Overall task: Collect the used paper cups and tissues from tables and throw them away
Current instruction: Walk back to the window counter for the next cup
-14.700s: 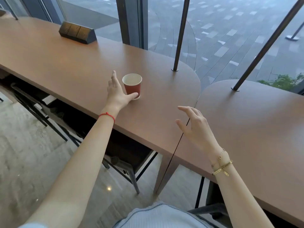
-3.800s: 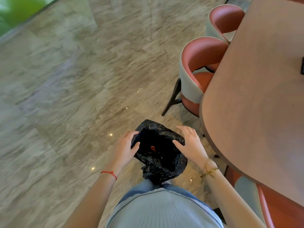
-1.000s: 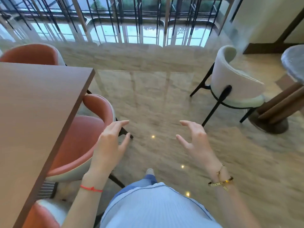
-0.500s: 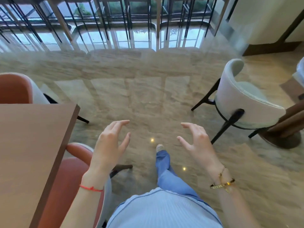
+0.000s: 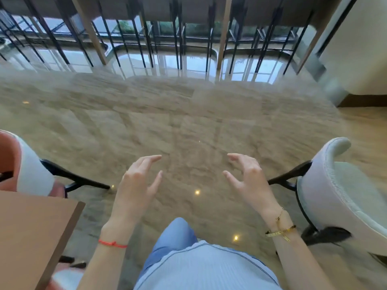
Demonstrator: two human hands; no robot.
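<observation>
Head view: the left hand (image 5: 137, 185) and right hand (image 5: 248, 181) float in the middle of the frame, fingers spread and loose, holding nothing. No cup or tissue shows. A brown table (image 5: 31, 231) sits lower left; the white chair (image 5: 343, 197) at right looks blurry.

Left hand (image 5: 137, 183), right hand (image 5: 248, 178) empty, raised
</observation>
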